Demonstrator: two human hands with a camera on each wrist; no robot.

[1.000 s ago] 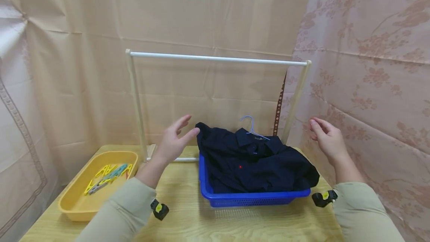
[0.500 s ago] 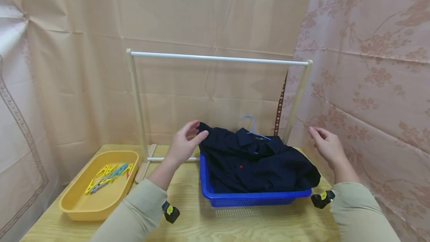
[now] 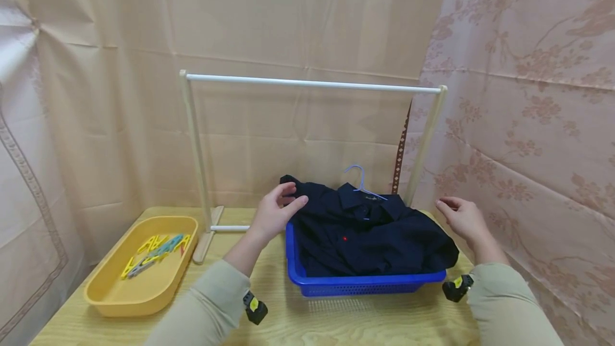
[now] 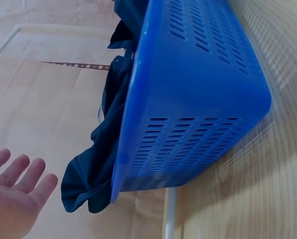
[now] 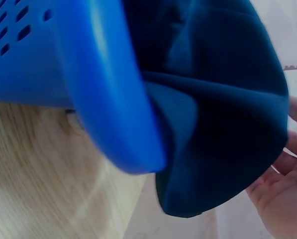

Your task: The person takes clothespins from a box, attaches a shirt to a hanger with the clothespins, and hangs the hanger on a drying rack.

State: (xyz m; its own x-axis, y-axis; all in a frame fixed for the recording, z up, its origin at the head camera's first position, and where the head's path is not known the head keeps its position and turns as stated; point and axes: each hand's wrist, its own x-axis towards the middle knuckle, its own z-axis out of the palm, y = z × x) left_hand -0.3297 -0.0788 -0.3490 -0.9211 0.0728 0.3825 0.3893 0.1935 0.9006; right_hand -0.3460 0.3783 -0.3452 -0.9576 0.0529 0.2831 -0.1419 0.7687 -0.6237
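Note:
A dark shirt (image 3: 355,234) lies bunched in a blue basket (image 3: 370,285), with a light purple hanger (image 3: 361,178) sticking up at its collar. My left hand (image 3: 271,218) is at the shirt's left end, fingers relaxed and apart, holding nothing; the left wrist view shows a gap between the hand (image 4: 14,199) and the cloth (image 4: 96,174). To the right of the shirt my right hand (image 3: 467,221) hovers with bent, relaxed fingers, empty. In the right wrist view that hand (image 5: 282,194) is partly behind the shirt's edge (image 5: 228,124); contact cannot be told.
Behind the basket stands a rack with a white top bar (image 3: 307,83) and pale wooden posts. A yellow tray (image 3: 120,303) at the left holds several clothespins (image 3: 160,250). The wooden table (image 3: 288,324) extends in front, and curtains hang behind and at both sides.
My left hand has moved right and slightly down, closer to the shirt. My right hand has come down and a little left. The shirt and basket look unmoved.

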